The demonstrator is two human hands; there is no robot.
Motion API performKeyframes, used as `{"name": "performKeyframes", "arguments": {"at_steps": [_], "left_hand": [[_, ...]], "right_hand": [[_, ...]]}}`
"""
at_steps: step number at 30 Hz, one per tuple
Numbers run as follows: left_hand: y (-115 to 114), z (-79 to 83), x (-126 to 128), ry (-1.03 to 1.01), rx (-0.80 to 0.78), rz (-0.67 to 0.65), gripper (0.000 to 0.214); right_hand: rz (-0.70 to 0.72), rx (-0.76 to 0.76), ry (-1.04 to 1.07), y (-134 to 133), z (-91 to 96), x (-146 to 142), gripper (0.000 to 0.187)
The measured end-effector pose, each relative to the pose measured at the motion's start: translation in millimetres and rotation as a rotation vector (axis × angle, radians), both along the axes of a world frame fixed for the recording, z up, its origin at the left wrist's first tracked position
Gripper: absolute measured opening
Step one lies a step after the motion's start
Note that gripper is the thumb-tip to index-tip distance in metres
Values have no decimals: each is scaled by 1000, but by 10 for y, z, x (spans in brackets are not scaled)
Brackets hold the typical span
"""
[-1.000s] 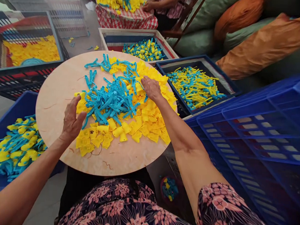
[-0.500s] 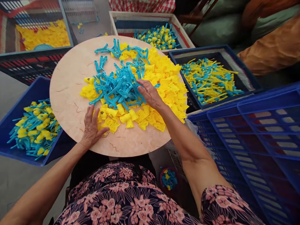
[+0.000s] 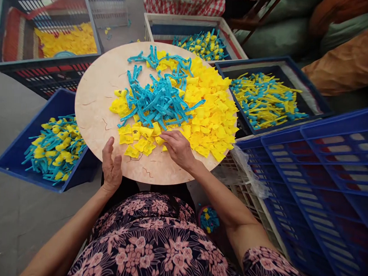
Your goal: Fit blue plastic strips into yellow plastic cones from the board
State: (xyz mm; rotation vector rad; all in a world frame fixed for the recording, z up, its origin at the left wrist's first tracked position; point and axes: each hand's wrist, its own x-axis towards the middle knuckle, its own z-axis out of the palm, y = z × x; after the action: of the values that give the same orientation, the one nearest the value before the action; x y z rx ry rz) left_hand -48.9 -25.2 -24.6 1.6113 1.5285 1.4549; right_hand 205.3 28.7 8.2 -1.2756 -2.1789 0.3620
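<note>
At the near edge of the round wooden board (image 3: 94, 110), the curled right hand (image 3: 179, 149) rests its fingertips (image 3: 164, 137) on the yellow plastic pieces (image 3: 208, 122), grip unclear; the open left hand (image 3: 112, 167) stands just beside them, and the tangled blue plastic strips (image 3: 158, 101) lie ahead, nearer the right hand.

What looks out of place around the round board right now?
A few loose yellow and blue bits lie on the floor beyond the round board, beside the top-left crate. They sit outside every crate, so they look dropped.
</note>
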Motion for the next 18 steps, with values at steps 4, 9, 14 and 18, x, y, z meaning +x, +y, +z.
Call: {"name": "performKeyframes", "arguments": {"at_steps": [4, 9, 14, 18], "left_hand": [[-116, 42, 31, -120, -1, 48, 47], [-253, 54, 56, -128, -3, 41, 45], [-348, 50, 120, -76, -7, -17, 45], [-340, 124, 160, -7, 18, -88, 42]], "right_hand": [[58, 21, -113, -64, 62, -209, 27], [50, 3, -255, -262, -6, -412, 21], [-77, -37, -325, -381, -163, -603, 26], [-148, -62, -246, -337, -203, -540, 26]]}}
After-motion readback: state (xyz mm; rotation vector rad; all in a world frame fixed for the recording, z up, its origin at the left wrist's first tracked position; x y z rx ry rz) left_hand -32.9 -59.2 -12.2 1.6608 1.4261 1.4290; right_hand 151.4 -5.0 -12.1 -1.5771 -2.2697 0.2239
